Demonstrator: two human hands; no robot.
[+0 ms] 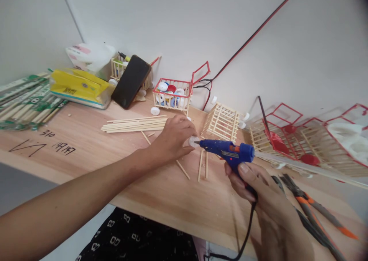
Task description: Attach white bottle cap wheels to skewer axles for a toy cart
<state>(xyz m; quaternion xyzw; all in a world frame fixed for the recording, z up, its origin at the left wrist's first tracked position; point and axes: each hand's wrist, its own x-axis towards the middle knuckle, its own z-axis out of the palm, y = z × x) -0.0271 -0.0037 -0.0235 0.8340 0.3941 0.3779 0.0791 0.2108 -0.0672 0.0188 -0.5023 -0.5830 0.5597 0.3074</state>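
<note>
My right hand (253,180) is wrapped round a blue hot glue gun (224,149) with a small red light lit on its body. The gun's dark nozzle points left and meets a whitish bottle cap (193,141). That cap is pinched in the fingers of my left hand (175,136); whether the nozzle touches it or stops just short, I cannot tell. Beyond the gun lies a small cart body of wooden sticks (220,122) with white cap wheels. Loose wooden sticks (135,124) rest on the table behind my left hand, and a few shorter ones lie beneath it.
A red-rimmed stick cart (171,94) full of bottle caps stands by the wall. Left of it are a leaning phone (131,81), a yellow packet (80,86) and bagged sticks (28,99). Pliers (304,199) and more carts (287,142) sit at right. The gun's cord (247,230) hangs over the front edge.
</note>
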